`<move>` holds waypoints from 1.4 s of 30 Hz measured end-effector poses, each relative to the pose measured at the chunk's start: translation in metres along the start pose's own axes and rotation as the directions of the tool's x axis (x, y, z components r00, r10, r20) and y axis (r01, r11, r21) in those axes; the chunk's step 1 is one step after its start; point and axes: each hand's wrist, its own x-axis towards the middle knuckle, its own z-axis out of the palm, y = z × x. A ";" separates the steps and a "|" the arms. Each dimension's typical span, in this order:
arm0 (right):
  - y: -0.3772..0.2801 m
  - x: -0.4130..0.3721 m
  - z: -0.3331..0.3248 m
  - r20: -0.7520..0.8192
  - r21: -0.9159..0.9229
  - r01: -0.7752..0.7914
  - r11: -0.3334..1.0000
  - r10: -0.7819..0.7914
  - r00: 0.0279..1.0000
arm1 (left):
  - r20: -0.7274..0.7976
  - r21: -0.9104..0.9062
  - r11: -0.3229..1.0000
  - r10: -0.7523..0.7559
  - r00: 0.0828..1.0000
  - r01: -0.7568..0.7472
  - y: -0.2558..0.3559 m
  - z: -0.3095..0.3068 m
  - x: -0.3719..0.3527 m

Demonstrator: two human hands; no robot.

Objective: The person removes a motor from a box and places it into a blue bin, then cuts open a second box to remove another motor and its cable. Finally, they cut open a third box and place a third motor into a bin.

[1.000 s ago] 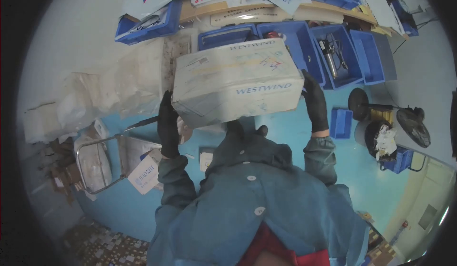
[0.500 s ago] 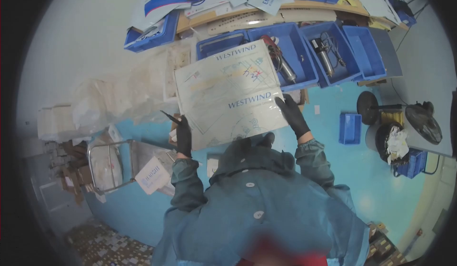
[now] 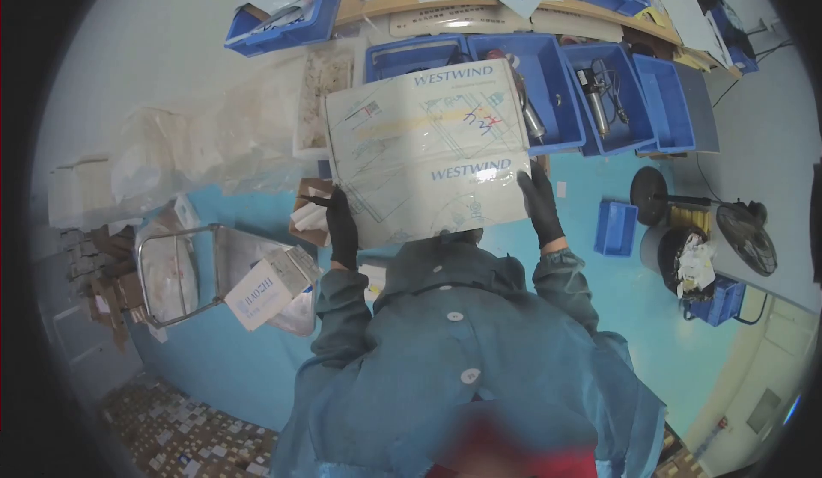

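A flat white cardboard box (image 3: pixel 428 153) printed WESTWIND, with handwritten marks on its top, is held level in front of my body. My left hand (image 3: pixel 342 226), in a black glove, grips its left edge near the front corner, and a thin dark tool (image 3: pixel 318 201) sticks out from those fingers. On the right edge, my gloved right hand (image 3: pixel 540 202) holds the box with its fingers against the side. Behind the box, its far edge overlaps blue bins (image 3: pixel 561 140) that hold metal cylindrical tools (image 3: pixel 593 101).
A shelf (image 3: pixel 428 7) with papers and blue trays runs across the back. At left are wrapped packages (image 3: pixel 163 153) and a metal-framed cart (image 3: pixel 175 231) with a white box (image 3: pixel 261 294). Right: a small blue bin (image 3: pixel 615 228), a fan (image 3: pixel 747 237) and a waste bin (image 3: pixel 664 251).
The box and both hands have shifted slightly right and up, and the box is turned straighter. The surrounding view has shifted too.
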 end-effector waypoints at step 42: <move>0.009 0.036 0.009 -0.143 -0.310 0.046 0.950 -0.094 0.985 | -0.082 -0.579 -0.814 0.003 0.997 -0.045 -0.033 -0.001 0.006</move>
